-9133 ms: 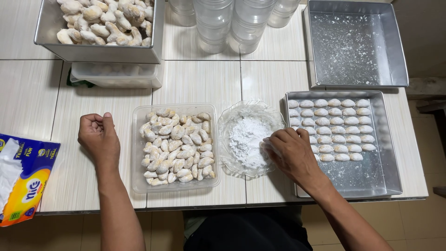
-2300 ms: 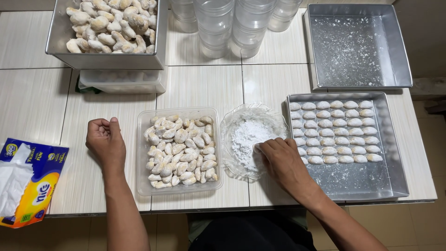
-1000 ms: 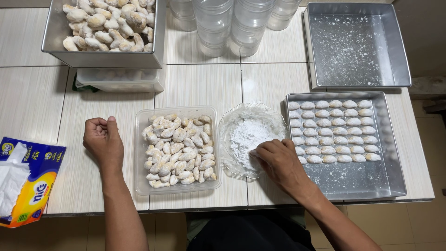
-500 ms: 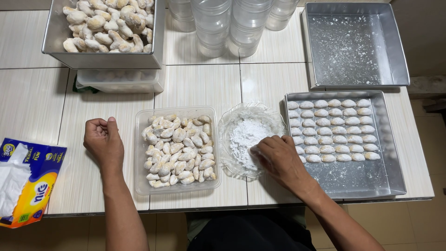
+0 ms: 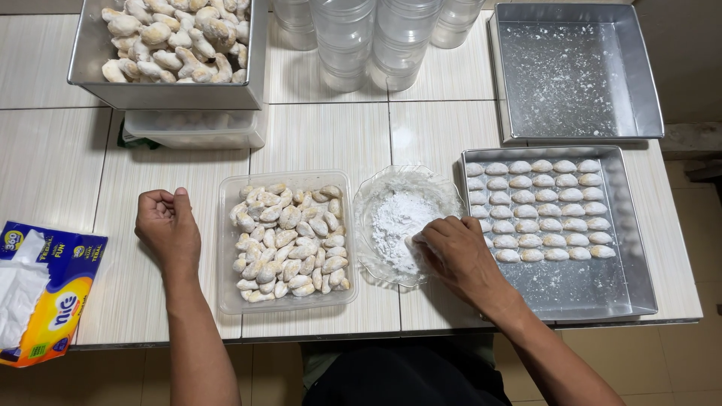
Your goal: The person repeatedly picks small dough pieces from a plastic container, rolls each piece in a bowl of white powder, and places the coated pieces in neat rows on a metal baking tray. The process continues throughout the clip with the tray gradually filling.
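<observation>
White tiled table (image 5: 323, 135), cookies everywhere. Our right hand (image 5: 459, 256) has slid back from the tray (image 5: 635, 293) into the sugar dish (image 5: 444, 188), fingers bunched together in the powder on what looks like one cookie, mostly hidden, so we reckon another piece is getting coated. Our left hand (image 5: 167, 229) hasn't budged, loosely curled on the table beside the tub (image 5: 226, 297) of plain cookies (image 5: 289, 240).

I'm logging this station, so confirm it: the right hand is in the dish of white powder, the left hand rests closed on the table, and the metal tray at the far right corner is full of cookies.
One part is wrong. The head view shows the far metal tray empty except for powder dust. The right hand is in the powder dish, and the left hand rests closed on the table.
</observation>
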